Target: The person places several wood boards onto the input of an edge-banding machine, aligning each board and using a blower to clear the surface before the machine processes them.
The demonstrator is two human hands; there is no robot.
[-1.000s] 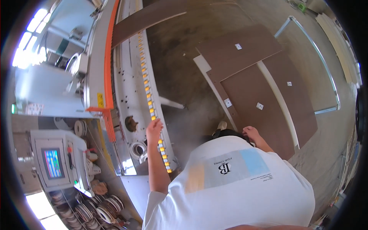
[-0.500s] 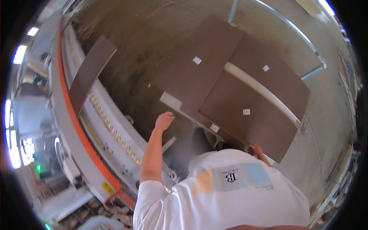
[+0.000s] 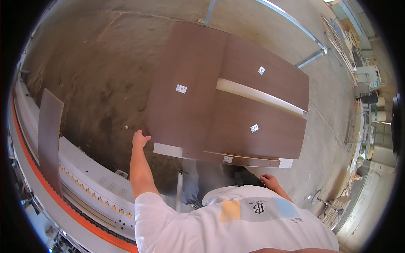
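Observation:
A stack of brown boards lies in front of me. A wide brown board (image 3: 177,114) makes up its left side, with a labelled far-right board (image 3: 270,80) and a labelled near-right board (image 3: 253,122) beside it. A narrow brown strip (image 3: 253,161) with a label runs along the near edge. My left hand (image 3: 141,138) is at the wide board's near-left edge, thumb and forefinger apart; whether it touches is unclear. My right hand (image 3: 270,181) hangs just short of the near-right corner, fingers curled, nothing visible in them.
A long machine (image 3: 90,168) with an orange strip and a row of yellow parts stretches along the left. Another brown board (image 3: 49,135) stands on it. A metal frame (image 3: 295,26) stands beyond the stack. Wood strips (image 3: 337,40) lie at the far right.
My view has turned right, so the machine sits further left. My left hand has come to the stack's left edge. My right hand has come away from the near-right edge.

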